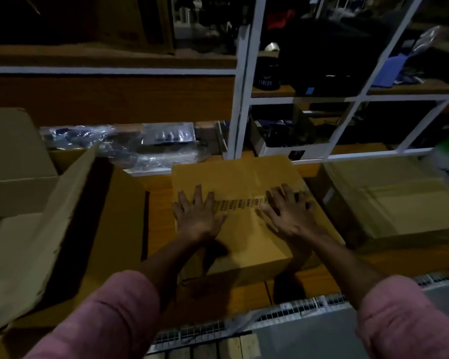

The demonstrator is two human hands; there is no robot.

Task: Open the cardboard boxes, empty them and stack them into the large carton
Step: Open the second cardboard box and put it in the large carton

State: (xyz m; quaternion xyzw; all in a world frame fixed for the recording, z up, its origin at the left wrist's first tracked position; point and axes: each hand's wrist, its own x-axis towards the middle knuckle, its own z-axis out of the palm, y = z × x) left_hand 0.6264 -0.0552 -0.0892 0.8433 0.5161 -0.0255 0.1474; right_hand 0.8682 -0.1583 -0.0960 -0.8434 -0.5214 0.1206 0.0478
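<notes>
Across the top of the closed box [246,203], a printed tape strip [240,204] runs left to right between the two hands. Left hand [198,216] lies flat with fingers spread at the strip's left end; right hand [289,213] lies likewise at its right end, neither nearer. Left of the box stands the large carton [70,216], flaps open.

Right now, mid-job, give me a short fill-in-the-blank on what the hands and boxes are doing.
1. Both hands, left hand and right hand, rest with fingers spread on the box, which is still ____.
2. The printed tape runs ____ the two hands.
3. The large carton with raised flaps stands to the person's ____.

Missing words: closed; between; left
</notes>
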